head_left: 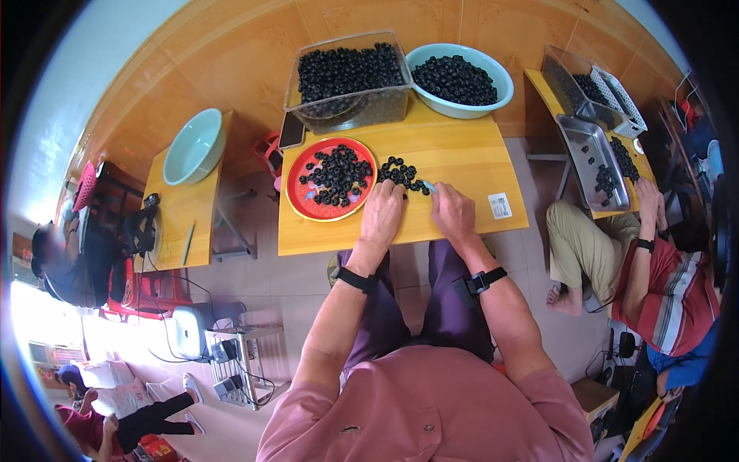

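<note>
Red tray [293, 196], clear bin [354, 117], blue basin [469, 112]: black beads [339, 177] | right grip [454, 211]: pinching blue tool [429, 187] | left grip [384, 211]: can't tell

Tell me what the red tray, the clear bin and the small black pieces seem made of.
Red tray: probably glossy plastic, perhaps painted metal, judging by its smooth printed face and gold-coloured rim. Clear bin: likely glossy plastic, with see-through walls. Black pieces: perhaps semi-gloss plastic or rubber; their faint highlights leave it open.

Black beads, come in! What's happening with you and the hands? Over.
Left hand at loose black beads. Right hand pinching small light-blue item. Red tray close beside left hand; nothing seen blocking.
</note>
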`<move>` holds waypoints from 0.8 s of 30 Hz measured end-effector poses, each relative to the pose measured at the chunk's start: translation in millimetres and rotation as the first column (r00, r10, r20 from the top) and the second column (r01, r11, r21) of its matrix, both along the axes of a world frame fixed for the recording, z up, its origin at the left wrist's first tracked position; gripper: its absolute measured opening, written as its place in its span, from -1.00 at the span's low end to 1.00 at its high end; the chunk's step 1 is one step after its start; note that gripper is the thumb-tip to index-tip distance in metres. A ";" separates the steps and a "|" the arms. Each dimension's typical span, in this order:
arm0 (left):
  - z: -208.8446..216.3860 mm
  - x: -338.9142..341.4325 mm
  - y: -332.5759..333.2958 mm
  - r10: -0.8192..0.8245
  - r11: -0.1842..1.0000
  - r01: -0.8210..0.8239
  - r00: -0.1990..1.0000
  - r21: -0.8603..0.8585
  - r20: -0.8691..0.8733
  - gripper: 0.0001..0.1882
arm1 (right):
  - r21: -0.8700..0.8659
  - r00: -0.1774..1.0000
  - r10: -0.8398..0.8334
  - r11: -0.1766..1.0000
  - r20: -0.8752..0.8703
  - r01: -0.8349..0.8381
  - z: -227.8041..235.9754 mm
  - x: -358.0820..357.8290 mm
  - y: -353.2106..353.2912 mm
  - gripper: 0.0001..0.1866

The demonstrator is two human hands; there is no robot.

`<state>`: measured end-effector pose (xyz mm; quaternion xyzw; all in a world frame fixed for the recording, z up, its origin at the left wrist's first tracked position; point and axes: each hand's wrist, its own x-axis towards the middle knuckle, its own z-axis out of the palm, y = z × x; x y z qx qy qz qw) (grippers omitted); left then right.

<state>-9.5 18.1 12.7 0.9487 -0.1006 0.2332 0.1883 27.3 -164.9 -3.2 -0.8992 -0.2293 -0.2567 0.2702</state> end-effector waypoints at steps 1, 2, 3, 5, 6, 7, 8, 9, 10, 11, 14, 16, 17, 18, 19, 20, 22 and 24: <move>0.6 -0.5 -0.1 0.004 1.000 -0.004 1.000 0.001 0.001 -0.84 | 0.017 1.000 0.010 1.000 0.013 -0.011 -1.2 0.3 0.5 -0.90; 1.1 -0.8 -0.8 -0.008 0.999 0.005 0.998 -0.047 -0.062 -0.80 | 0.034 0.999 0.021 0.999 0.026 -0.022 -2.3 0.5 0.7 -0.90; 1.6 -0.9 -1.8 -0.022 0.995 0.010 0.992 -0.096 -0.123 -0.75 | 0.035 0.999 0.027 0.999 0.027 -0.028 -3.2 0.6 -0.1 -0.90; -3.7 -1.1 -1.9 -0.011 0.992 -0.006 0.990 -0.124 -0.139 -0.74 | -0.015 1.000 -0.013 1.000 -0.010 0.013 -2.9 -0.5 1.4 -0.89; -6.4 -1.3 -1.9 -0.011 0.988 -0.013 0.988 -0.154 -0.155 -0.72 | -0.011 1.000 0.000 1.000 -0.009 0.000 -2.5 -0.6 2.6 -0.89; -5.5 -2.4 -4.0 -0.003 0.988 -0.021 0.988 -0.153 -0.155 -0.72 | -0.012 1.000 -0.009 1.000 -0.005 0.009 -3.1 -0.1 1.3 -0.89; -4.9 -4.5 -6.0 -0.015 0.977 -0.016 0.990 -0.211 -0.143 -0.73 | -0.012 1.000 -0.017 1.000 -0.001 0.017 -3.8 0.2 0.3 -0.89; -4.3 -6.6 -7.9 -0.026 0.964 -0.010 0.991 -0.267 -0.130 -0.74 | -0.011 1.000 -0.008 1.000 -0.002 0.008 -4.7 0.0 -0.4 -0.89; -4.7 -8.6 -8.4 -0.011 0.956 -0.034 0.988 -0.292 -0.154 -0.78 | -0.013 1.000 -0.014 1.000 -0.009 0.013 -3.8 -0.7 0.0 -0.90; -5.1 -10.4 -7.8 0.000 0.956 -0.045 0.988 -0.290 -0.154 -0.78 | -0.015 1.000 -0.020 1.000 -0.016 0.019 -3.1 -1.2 0.4 -0.90; -7.6 -12.8 -7.4 -0.023 0.910 -0.012 0.997 -0.414 -0.079 -0.84 | -0.036 1.000 -0.014 0.999 -0.016 0.014 -0.7 -2.3 1.0 -0.91; -10.5 -12.9 -10.7 -0.013 0.894 -0.013 0.998 -0.448 -0.057 -0.84 | -0.043 1.000 -0.006 0.999 -0.010 0.006 -1.3 -1.9 -1.5 -0.91; -12.2 -12.8 -12.2 -0.013 0.876 -0.004 0.999 -0.483 -0.032 -0.84 | -0.050 1.000 -0.008 0.999 -0.003 0.008 -1.6 -1.6 -2.1 -0.91; -14.0 -13.1 -12.8 -0.027 0.857 -0.006 0.998 -0.516 -0.056 -0.82 | -0.052 1.000 -0.005 0.999 -0.004 0.005 -2.4 -1.4 -1.9 -0.91; -16.8 -13.6 -13.1 -0.025 0.855 -0.008 0.998 -0.518 -0.058 -0.82 | -0.050 1.000 0.000 0.999 -0.009 -0.001 -2.0 -1.6 -2.2 -0.91; -19.8 -14.0 -13.8 -0.010 0.826 -0.026 0.998 -0.562 -0.060 -0.83 | -0.048 1.000 0.004 0.999 -0.015 -0.005 -1.7 -2.0 -2.9 -0.91; -24.2 -14.2 -14.9 0.003 0.787 -0.038 0.998 -0.616 -0.057 -0.85 | -0.053 1.000 0.010 0.999 -0.006 -0.010 -1.6 -1.9 -2.6 -0.90; -26.9 -14.2 -13.5 -0.015 0.780 -0.006 0.999 -0.626 -0.029 -0.86 | -0.061 1.000 0.004 0.998 0.000 -0.004 -1.5 -2.2 -3.0 -0.90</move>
